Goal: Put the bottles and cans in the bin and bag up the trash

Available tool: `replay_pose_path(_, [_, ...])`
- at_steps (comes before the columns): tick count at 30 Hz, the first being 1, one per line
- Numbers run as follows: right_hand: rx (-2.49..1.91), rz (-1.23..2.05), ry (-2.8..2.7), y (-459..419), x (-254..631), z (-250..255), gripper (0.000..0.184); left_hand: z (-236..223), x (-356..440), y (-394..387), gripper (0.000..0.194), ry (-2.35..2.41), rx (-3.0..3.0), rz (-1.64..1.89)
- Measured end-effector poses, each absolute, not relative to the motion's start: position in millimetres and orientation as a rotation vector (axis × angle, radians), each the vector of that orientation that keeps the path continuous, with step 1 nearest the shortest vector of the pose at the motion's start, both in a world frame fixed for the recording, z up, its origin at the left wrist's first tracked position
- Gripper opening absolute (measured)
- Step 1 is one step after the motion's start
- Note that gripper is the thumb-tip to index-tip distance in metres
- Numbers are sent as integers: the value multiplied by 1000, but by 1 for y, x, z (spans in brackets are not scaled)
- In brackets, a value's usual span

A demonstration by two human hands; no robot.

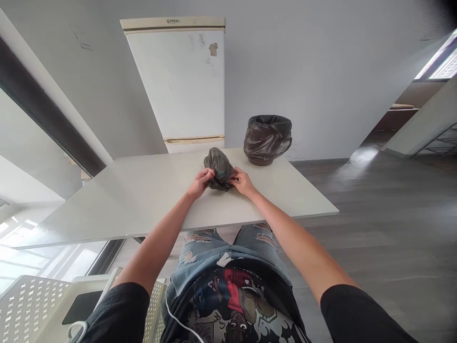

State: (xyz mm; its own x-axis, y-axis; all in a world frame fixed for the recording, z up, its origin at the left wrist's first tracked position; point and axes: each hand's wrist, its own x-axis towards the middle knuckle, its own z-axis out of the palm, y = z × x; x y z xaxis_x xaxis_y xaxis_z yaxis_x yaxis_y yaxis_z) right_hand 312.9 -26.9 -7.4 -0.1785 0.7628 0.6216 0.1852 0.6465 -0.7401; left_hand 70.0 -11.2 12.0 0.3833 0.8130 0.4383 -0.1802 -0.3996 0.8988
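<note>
A dark plastic bag (218,166), bunched and crumpled, is seen on the near part of the white bench (150,186), in front of the person and directly between the two hands. Its left edge is held by the left hand (202,182), with thumb and fingers brought together in a pinch; its right edge is held by the right hand (243,182), the grip there likewise narrowed on the film. How much film is taken in at each side cannot be told well, the fingertips being partly hidden in the folds. The long axis of the bag is judged to run away from the body, its far end leaned slightly left, so that it is crossed by the line from hand to hand. Both hands are set about equally near its middle, level with its lower half; the far end is left unsupported by either. A bin (260,162), covered by a dark liner (269,140), is noted beyond and to the right, apart from the bag and nearer the right hand.
</note>
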Motion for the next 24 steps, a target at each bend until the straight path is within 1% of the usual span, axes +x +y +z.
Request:
replay_pose_path(4, [-818, 761, -1552, -23, 317, -8, 25, 7, 69, -8, 34, 601, 1674, 1208])
replay_pose_path(5, [-817, 779, -1548, -23, 317, -9, 27, 5, 70, -7, 35, 612, 1734, 1224])
replay_pose_path(7, [-805, 812, -1567, -23, 315, -8, 28, 1, 73, -5, 38, 638, 1892, 1264])
replay_pose_path(10, [-774, 840, -1578, -28, 314, -4, 29, 0, 76, -4, 31, 666, 2005, 1332])
replay_pose_path(12, [-755, 836, -1555, -31, 315, 0, 29, 2, 76, -4, 33, 658, 1942, 1335])
replay_pose_path(16, [-720, 904, -1448, -35, 319, 5, 29, 10, 72, -9, 44, 634, 1739, 1280])
replay_pose_path(19, [-726, 960, -1420, -35, 321, 5, 35, 13, 70, -11, 51, 634, 1660, 1310])
replay_pose_path(22, [-720, 942, -1399, -32, 324, 3, 39, 14, 69, -11, 47, 626, 1560, 1369])
replay_pose_path(24, [-753, 863, -1329, -28, 326, 3, 40, 15, 67, -9, 44, 620, 1479, 1440])
